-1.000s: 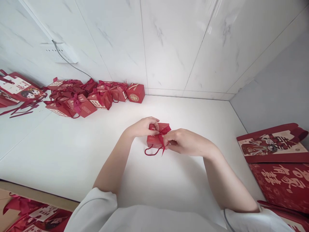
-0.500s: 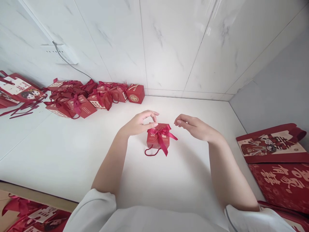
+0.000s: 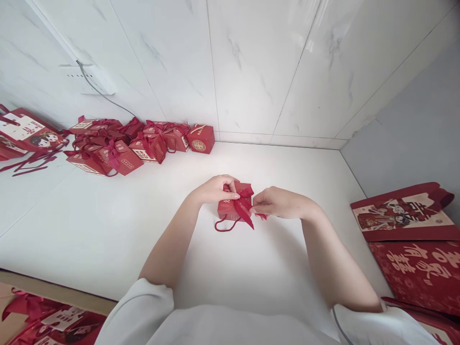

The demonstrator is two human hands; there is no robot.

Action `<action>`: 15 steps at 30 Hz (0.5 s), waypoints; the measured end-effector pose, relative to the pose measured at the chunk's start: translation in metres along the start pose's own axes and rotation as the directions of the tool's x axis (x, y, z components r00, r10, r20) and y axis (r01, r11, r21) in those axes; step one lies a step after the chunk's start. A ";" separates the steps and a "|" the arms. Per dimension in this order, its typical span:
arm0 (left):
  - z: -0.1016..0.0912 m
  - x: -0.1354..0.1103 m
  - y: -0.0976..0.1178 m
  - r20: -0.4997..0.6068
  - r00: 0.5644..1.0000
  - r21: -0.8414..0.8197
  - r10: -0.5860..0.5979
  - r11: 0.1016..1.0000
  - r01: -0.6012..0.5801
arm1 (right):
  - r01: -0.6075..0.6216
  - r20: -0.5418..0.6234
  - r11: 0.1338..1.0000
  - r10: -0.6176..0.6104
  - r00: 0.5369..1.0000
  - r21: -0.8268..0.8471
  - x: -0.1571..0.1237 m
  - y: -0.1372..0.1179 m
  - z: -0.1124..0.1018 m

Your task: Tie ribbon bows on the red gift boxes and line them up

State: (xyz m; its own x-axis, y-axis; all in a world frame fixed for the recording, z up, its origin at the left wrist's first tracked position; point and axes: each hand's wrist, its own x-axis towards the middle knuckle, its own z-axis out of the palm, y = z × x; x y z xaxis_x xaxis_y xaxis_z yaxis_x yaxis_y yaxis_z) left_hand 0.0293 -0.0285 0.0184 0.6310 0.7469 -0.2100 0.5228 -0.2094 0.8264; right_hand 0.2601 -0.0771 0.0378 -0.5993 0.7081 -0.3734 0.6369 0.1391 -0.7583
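A small red gift box [image 3: 225,211] with pale lettering stands on the white table, its dark red cord handle [image 3: 224,230] lying toward me. A shiny red ribbon [image 3: 243,208] is tied in a bow on top, one tail hanging down the front. My left hand [image 3: 217,189] is closed at the bow's left side, thumb and fingers pinching the ribbon there and covering its left loop. At the box's right side, my right hand [image 3: 276,201] pinches the other ribbon tail, whose end shows below the fingers.
Several finished-looking red boxes with ribbons [image 3: 120,158] cluster at the back left, beside a plain red box [image 3: 201,139]. Larger red gift bags [image 3: 406,215] lean at the right wall. Another bag [image 3: 30,129] and loose cords [image 3: 34,160] lie far left. A grey cable [image 3: 104,96] hangs from the socket.
Both hands have come down and inward onto the box. My left hand has closed on the bow, and my right hand has taken hold of the right ribbon tail.
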 end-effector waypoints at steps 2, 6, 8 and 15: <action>0.001 0.001 -0.002 0.001 1.000 -0.042 0.004 0.999 -0.004 | 0.018 0.012 1.000 -0.018 1.000 -0.005 -0.001 -0.006 0.005; 0.002 0.002 -0.002 -0.001 1.000 -0.093 -0.002 0.996 0.002 | 0.050 -0.035 0.991 -0.055 0.998 -0.125 -0.002 -0.020 0.019; 0.004 0.002 -0.001 -0.007 1.000 -0.103 -0.010 0.995 0.009 | 0.052 -0.063 0.978 -0.066 0.996 -0.200 -0.003 -0.025 0.024; 0.000 0.000 0.001 0.033 0.999 -0.022 0.004 1.000 -0.003 | -0.020 0.130 0.998 0.028 0.991 -0.063 -0.015 -0.016 0.005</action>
State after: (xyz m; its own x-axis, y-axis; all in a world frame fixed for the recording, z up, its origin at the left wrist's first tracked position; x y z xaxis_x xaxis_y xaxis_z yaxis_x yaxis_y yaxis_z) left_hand 0.0299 -0.0289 0.0192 0.6518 0.7245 -0.2241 0.5080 -0.1978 0.8383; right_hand 0.2569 -0.0938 0.0525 -0.6392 0.6156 -0.4609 0.6780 0.1684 -0.7155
